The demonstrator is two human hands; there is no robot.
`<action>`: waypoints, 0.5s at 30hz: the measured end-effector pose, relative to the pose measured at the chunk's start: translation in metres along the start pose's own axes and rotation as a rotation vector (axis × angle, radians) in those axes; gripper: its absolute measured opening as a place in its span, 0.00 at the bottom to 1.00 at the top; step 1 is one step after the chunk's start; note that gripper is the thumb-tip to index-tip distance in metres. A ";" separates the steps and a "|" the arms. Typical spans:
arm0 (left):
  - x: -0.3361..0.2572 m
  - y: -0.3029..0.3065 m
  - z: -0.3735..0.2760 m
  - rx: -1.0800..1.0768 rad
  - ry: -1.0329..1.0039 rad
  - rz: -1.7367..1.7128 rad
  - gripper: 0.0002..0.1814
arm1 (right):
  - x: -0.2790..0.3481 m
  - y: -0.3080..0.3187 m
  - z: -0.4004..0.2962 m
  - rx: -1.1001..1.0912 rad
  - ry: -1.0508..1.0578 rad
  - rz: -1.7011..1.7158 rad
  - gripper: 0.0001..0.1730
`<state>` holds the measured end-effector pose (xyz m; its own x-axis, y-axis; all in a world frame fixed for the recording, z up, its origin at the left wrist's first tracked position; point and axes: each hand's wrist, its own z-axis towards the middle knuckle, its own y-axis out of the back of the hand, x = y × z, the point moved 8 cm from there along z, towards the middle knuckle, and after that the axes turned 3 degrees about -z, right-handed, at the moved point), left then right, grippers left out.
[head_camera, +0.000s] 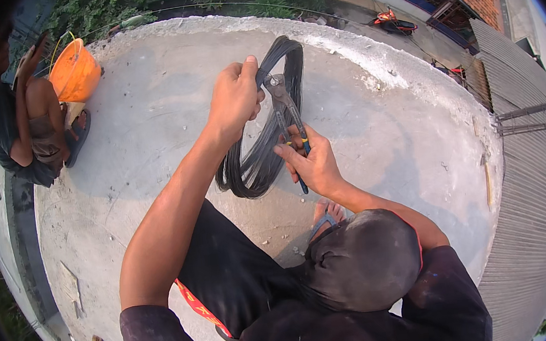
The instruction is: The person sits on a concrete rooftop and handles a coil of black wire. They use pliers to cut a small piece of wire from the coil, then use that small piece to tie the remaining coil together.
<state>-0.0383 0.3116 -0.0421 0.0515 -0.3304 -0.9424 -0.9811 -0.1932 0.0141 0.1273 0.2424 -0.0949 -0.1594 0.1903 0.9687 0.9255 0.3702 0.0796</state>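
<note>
My left hand point(235, 97) grips the upper bend of a long coil of black binding wire point(258, 169), holding it up over the concrete. In my right hand point(315, 158) is a pair of end-cutting pincers point(285, 100) with blue and yellow grips. The pincers' head points upward and lies against the opening of the coil, close to my left fingers. Their handles stand apart, and some of my right fingers wrap around them. Whether the jaws have a strand between them is too small to tell.
A rough concrete slab point(146, 104) lies underfoot, with a raised, crumbly edge point(366, 56). At the left, a person point(22, 112) crouches beside an orange bucket point(74, 74). Corrugated roofing point(529, 183) and protruding rebar point(536, 109) lie to the right. A motorcycle point(393, 23) stands below.
</note>
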 end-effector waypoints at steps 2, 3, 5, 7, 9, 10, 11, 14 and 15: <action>-0.002 0.002 -0.003 0.016 0.043 -0.013 0.27 | 0.017 0.017 0.000 0.040 0.024 -0.235 0.24; -0.002 0.001 -0.004 0.029 0.064 -0.026 0.28 | 0.020 0.028 -0.002 -0.003 0.081 -0.347 0.26; 0.000 -0.004 0.000 0.083 0.058 -0.003 0.28 | 0.027 0.052 -0.007 -0.093 0.196 -0.571 0.30; 0.000 -0.011 0.001 0.104 0.046 0.014 0.26 | 0.049 0.072 -0.016 -0.213 0.558 -0.807 0.27; -0.003 -0.018 0.000 0.100 0.030 0.020 0.24 | 0.070 0.083 -0.026 -0.286 0.766 -1.035 0.24; -0.001 -0.019 0.001 0.104 0.034 0.009 0.24 | 0.080 0.091 -0.030 -0.296 0.793 -1.149 0.22; -0.001 -0.018 0.002 0.106 0.036 -0.001 0.24 | 0.080 0.097 -0.027 -0.188 0.646 -1.055 0.20; -0.003 -0.024 -0.002 0.136 0.059 0.037 0.23 | 0.042 0.100 -0.027 0.253 -0.138 -0.329 0.18; -0.004 -0.027 -0.005 0.148 0.067 0.058 0.23 | 0.037 0.101 -0.030 0.337 -0.189 -0.148 0.20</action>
<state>-0.0110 0.3135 -0.0365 0.0014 -0.3992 -0.9169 -0.9993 -0.0352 0.0139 0.2251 0.2594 -0.0442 -0.3715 0.2644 0.8900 0.7284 0.6774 0.1028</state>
